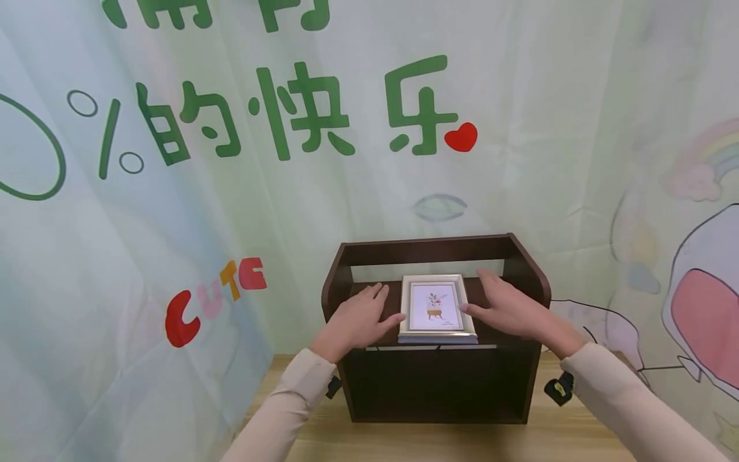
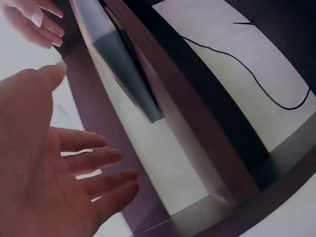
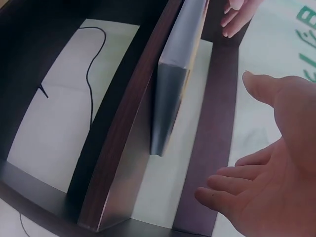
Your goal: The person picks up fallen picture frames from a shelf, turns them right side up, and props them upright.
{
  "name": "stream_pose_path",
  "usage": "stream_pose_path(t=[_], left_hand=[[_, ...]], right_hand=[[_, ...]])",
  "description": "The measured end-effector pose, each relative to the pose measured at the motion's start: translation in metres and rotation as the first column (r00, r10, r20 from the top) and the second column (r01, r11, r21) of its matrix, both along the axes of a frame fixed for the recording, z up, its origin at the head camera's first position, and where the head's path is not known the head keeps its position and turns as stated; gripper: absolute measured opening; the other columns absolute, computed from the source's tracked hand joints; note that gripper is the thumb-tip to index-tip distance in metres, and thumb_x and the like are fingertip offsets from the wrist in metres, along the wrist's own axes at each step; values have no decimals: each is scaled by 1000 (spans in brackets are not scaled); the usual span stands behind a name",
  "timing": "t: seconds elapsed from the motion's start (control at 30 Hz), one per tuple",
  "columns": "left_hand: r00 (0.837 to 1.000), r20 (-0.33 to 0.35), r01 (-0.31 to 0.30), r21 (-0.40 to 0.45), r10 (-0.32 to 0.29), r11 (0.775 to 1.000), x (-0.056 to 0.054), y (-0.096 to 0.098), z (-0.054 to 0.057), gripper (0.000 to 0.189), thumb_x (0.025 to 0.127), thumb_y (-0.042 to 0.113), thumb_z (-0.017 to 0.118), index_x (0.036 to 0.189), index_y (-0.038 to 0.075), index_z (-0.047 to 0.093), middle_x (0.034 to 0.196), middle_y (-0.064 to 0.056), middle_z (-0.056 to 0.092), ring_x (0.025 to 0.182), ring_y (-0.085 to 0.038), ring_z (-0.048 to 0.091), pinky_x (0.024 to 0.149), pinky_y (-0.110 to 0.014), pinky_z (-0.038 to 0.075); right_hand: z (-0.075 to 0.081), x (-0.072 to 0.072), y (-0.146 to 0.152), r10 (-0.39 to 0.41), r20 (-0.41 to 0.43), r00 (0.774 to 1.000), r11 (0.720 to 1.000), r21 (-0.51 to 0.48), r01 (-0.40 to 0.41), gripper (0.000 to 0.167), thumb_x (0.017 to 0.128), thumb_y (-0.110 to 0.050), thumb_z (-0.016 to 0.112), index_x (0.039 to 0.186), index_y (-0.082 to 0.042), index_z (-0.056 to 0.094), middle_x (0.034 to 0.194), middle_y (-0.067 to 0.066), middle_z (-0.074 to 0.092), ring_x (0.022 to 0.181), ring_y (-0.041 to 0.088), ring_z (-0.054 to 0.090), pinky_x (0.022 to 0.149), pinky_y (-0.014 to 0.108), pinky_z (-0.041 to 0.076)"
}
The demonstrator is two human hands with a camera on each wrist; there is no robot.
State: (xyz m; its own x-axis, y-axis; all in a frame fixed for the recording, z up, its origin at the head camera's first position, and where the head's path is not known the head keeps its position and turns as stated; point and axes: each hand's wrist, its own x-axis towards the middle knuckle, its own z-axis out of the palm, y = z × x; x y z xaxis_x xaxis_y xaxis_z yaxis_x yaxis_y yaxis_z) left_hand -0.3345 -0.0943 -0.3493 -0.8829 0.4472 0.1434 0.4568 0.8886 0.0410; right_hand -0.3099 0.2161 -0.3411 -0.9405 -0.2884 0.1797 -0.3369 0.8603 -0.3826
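Note:
A picture frame (image 1: 435, 307) with a silvery-gold border and a potted-plant print lies face up on the upper board of a dark brown shelf (image 1: 439, 384). To its left is my left hand (image 1: 353, 321), fingers extended and the thumb pointing at the frame's left edge. On the other side my right hand (image 1: 510, 309) spreads its fingers, thumb tip at the right edge. Both palms face inward. In the left wrist view, a gap separates the left hand (image 2: 64, 182) from the frame's grey side (image 2: 123, 69). The right wrist view likewise shows space between the right hand (image 3: 266, 168) and the frame (image 3: 170, 103).
The shelf has raised side panels (image 1: 530, 273) and a back rail (image 1: 427, 249), with an open compartment below. It stands on a wooden surface (image 1: 312, 436) against a printed curtain (image 1: 358, 192). A thin black line runs behind it. Black devices (image 1: 559, 388) show beside the sleeves.

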Motion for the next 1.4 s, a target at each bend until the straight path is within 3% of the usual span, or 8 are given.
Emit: stream_pose_path(t=[0.13,0.27,0.57,0.83,1.0,1.13,1.23,1.4], left_hand=[[997,70,-30,68,25,997,-13,5,-6,88,104,65,50,160,-2,40,165,-19,44,151,-34,49,121,-47,45],[993,119,-10,120,-4,993,-23,11,-16,87,105,63,49,159,-3,39,165,-20,44,152,-33,47,123,-46,43],[992,130,-22,154,2,988,-25,19,-28,80,107,58,50,159,-2,41,163,-19,47,146,-33,54,117,-48,50],[993,122,-23,161,3,987,-27,23,-30,71,107,53,52,153,-2,49,153,-17,58,125,-28,67,105,-45,58],[990,141,-23,180,-3,983,-27,23,-33,71,108,52,50,153,-3,47,155,-18,56,130,-29,65,108,-46,56],[986,164,-2,235,-38,972,-28,22,-35,61,109,49,51,147,1,55,128,-11,69,103,-21,69,88,-37,59],[983,175,14,269,-63,963,-28,23,-35,53,109,47,52,139,4,59,104,-6,66,83,-16,61,74,-32,53],[982,175,21,262,-69,965,-26,22,-36,51,110,46,50,136,4,61,104,-7,66,82,-16,59,74,-31,51]], right_hand=[[-7,-17,-4,12,50,999,999,-45,-10,93,101,-50,66,160,10,27,162,32,40,144,48,50,117,66,43],[-18,-32,-12,31,55,998,998,-49,-29,80,101,-42,68,156,6,36,151,27,54,126,36,60,113,62,49],[-35,-44,-27,0,96,995,998,56,-5,90,102,-44,65,159,13,25,165,34,35,148,46,45,123,62,38],[-41,-56,-20,-5,106,994,998,-54,11,64,106,-35,61,154,3,41,135,19,64,105,25,63,99,49,54],[-42,-59,-15,-25,130,991,997,-69,34,62,107,-36,59,153,3,44,123,15,71,97,21,64,88,42,54],[-41,-60,-15,-22,119,993,999,-46,28,60,108,-37,58,151,2,46,118,13,72,94,21,64,85,41,53],[-38,-61,-15,-28,122,992,999,-29,31,59,108,-36,58,150,3,47,114,13,72,92,21,64,83,39,52],[-39,-61,-17,-43,149,988,998,-34,49,57,108,-36,58,149,3,48,117,15,72,92,22,64,81,38,51]])
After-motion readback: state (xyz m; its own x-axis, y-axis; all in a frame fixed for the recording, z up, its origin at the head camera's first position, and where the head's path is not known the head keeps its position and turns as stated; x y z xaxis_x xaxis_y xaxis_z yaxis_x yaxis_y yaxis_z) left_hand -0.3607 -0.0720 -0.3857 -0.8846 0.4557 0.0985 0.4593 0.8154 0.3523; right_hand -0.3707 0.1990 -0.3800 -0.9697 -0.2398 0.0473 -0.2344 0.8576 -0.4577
